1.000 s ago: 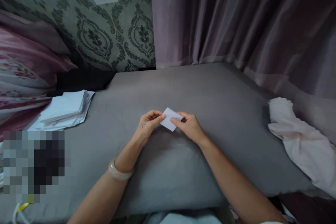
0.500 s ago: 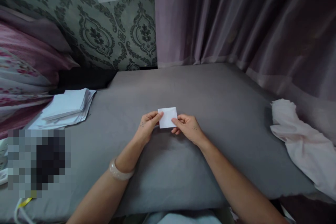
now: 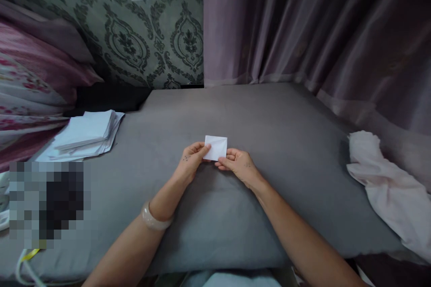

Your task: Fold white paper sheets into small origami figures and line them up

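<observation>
A small folded white paper [image 3: 216, 147], nearly square with crease lines across its face, is held up over the middle of the grey cloth surface [image 3: 215, 215]. My left hand [image 3: 193, 158] pinches its left side, thumb on the front and fingers behind. At the lower right corner my right hand [image 3: 237, 163] grips it between thumb and fingers. The back of the paper is hidden from me. A pale bangle [image 3: 155, 218] circles my left wrist.
Stacked white paper sheets [image 3: 89, 132] lie at the left, near a black item [image 3: 112, 97]. A blurred-out patch [image 3: 50, 204] and a white cord [image 3: 25, 269] are at the lower left. Bundled pale cloth [image 3: 387, 184] rests at the right. Curtains [image 3: 256, 22] hang behind.
The folded paper has tilted slightly clockwise, and its front shows different creases. My right thumb has slid a little lower and left along its edge. The view has shifted slightly.
</observation>
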